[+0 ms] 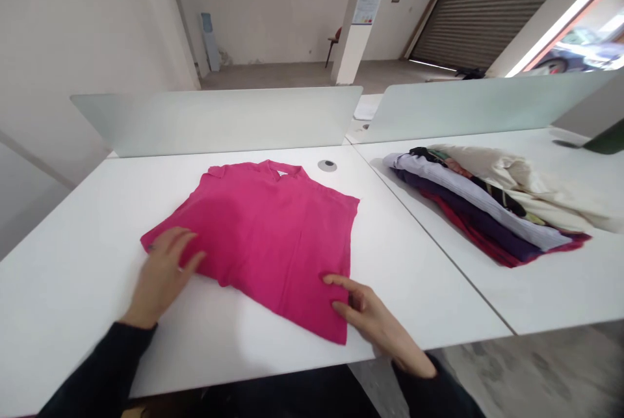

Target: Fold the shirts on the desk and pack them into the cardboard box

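Note:
A bright pink shirt (273, 229) lies spread on the white table, its collar toward the far side and its lower edge slanting toward me. My left hand (163, 268) is over the shirt's lower left corner, fingers apart and slightly blurred; whether the fingertips press on the cloth is hard to tell. At the lower right side, my right hand (365, 314) rests its fingertips on the cloth near the edge, with thumb and forefinger apart. Neither hand has cloth visibly gripped between its fingers.
To the right, a stack of folded clothes (478, 210) sits on the adjoining table, past a seam. Frosted glass dividers (234, 122) stand along the far edge. A round cable grommet (327, 165) is set in the tabletop beyond the shirt.

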Demonstrator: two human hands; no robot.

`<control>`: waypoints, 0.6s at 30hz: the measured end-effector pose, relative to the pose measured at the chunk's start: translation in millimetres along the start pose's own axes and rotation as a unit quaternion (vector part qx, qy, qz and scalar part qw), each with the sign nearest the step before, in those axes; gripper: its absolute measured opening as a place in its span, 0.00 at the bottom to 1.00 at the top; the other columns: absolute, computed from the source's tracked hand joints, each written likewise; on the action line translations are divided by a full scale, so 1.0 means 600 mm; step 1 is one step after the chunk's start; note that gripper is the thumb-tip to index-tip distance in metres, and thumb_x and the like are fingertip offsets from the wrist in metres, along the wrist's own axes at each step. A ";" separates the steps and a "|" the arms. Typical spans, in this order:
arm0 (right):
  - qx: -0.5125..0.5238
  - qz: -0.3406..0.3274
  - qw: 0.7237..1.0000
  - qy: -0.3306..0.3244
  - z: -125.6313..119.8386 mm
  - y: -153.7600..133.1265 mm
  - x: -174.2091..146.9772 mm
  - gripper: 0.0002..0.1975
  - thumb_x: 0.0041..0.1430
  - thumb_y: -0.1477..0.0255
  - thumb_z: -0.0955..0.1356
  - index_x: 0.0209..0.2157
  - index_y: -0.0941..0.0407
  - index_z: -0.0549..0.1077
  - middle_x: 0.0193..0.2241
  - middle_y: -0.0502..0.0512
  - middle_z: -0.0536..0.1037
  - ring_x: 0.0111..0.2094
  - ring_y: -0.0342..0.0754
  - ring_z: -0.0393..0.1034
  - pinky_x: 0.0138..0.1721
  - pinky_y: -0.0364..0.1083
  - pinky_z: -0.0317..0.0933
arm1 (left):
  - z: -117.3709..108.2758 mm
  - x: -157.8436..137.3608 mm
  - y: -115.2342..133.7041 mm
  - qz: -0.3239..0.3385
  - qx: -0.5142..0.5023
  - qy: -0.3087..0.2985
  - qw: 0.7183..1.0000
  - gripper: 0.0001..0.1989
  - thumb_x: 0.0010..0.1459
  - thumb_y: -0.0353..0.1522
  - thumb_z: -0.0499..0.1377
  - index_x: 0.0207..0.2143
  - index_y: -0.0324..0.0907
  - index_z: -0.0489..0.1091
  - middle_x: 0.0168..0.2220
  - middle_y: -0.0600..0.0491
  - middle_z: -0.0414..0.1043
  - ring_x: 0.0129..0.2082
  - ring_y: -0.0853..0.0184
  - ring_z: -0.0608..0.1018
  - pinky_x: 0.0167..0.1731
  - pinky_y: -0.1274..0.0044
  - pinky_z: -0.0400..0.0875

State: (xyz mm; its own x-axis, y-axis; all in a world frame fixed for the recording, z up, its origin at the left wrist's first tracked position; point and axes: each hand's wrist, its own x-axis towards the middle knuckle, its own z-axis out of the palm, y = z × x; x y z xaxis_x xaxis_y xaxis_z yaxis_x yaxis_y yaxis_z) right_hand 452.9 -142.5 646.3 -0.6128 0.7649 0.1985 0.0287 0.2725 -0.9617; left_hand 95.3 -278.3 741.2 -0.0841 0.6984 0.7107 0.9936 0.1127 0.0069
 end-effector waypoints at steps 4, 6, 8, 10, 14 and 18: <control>0.168 0.038 0.984 -0.049 0.064 -0.004 -0.062 0.27 0.50 0.61 0.74 0.53 0.47 0.73 0.51 0.57 0.76 0.34 0.47 0.72 0.36 0.48 0.68 | 0.020 -0.054 0.141 0.245 -0.121 -0.239 0.932 0.44 0.51 0.52 0.64 0.67 0.48 0.55 0.65 0.44 0.61 0.67 0.49 0.59 0.62 0.57 0.62; 0.225 0.027 0.967 -0.113 0.086 -0.006 -0.082 0.31 0.50 0.61 0.74 0.57 0.47 0.69 0.45 0.56 0.79 0.37 0.49 0.74 0.41 0.49 0.69 | 0.033 -0.082 0.187 0.289 -0.138 -0.281 0.905 0.46 0.54 0.46 0.64 0.69 0.47 0.48 0.66 0.44 0.58 0.67 0.51 0.59 0.64 0.57 0.59; 0.212 0.005 0.963 -0.165 0.093 -0.005 -0.093 0.34 0.52 0.64 0.73 0.61 0.46 0.65 0.45 0.56 0.78 0.41 0.51 0.76 0.46 0.52 0.69 | 0.044 -0.103 0.206 0.287 -0.132 -0.285 0.905 0.38 0.60 0.35 0.59 0.69 0.47 0.48 0.66 0.45 0.59 0.67 0.55 0.61 0.65 0.60 0.58; 0.108 -0.042 0.979 -0.166 0.087 -0.002 -0.093 0.35 0.52 0.69 0.72 0.62 0.46 0.64 0.50 0.58 0.76 0.45 0.52 0.75 0.50 0.54 0.69 | 0.048 -0.115 0.205 0.272 -0.125 -0.284 0.911 0.35 0.61 0.25 0.54 0.69 0.48 0.50 0.65 0.47 0.61 0.66 0.59 0.62 0.65 0.63 0.59; -0.168 -0.254 0.952 -0.028 0.047 -0.001 -0.075 0.27 0.56 0.77 0.68 0.58 0.50 0.70 0.44 0.60 0.77 0.46 0.53 0.72 0.47 0.52 0.70 | 0.034 -0.127 0.186 0.242 -0.145 -0.301 0.911 0.41 0.55 0.19 0.51 0.69 0.51 0.48 0.67 0.53 0.57 0.68 0.62 0.59 0.66 0.64 0.56; -0.281 -0.355 0.888 0.077 -0.027 -0.023 -0.053 0.22 0.59 0.80 0.63 0.53 0.52 0.72 0.38 0.59 0.76 0.39 0.49 0.72 0.37 0.46 0.70 | 0.014 -0.141 0.177 0.237 -0.159 -0.309 0.907 0.42 0.53 0.18 0.51 0.68 0.54 0.49 0.69 0.56 0.54 0.68 0.64 0.57 0.67 0.63 0.55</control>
State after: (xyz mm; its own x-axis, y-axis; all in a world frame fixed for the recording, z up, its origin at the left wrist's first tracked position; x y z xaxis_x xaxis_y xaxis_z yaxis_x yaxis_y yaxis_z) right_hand 485.0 -161.1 656.4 -0.5204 0.3423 0.7823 0.0947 0.9336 -0.3456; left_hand 207.2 -319.3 675.6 0.4302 0.8889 0.1576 0.8921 -0.4453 0.0763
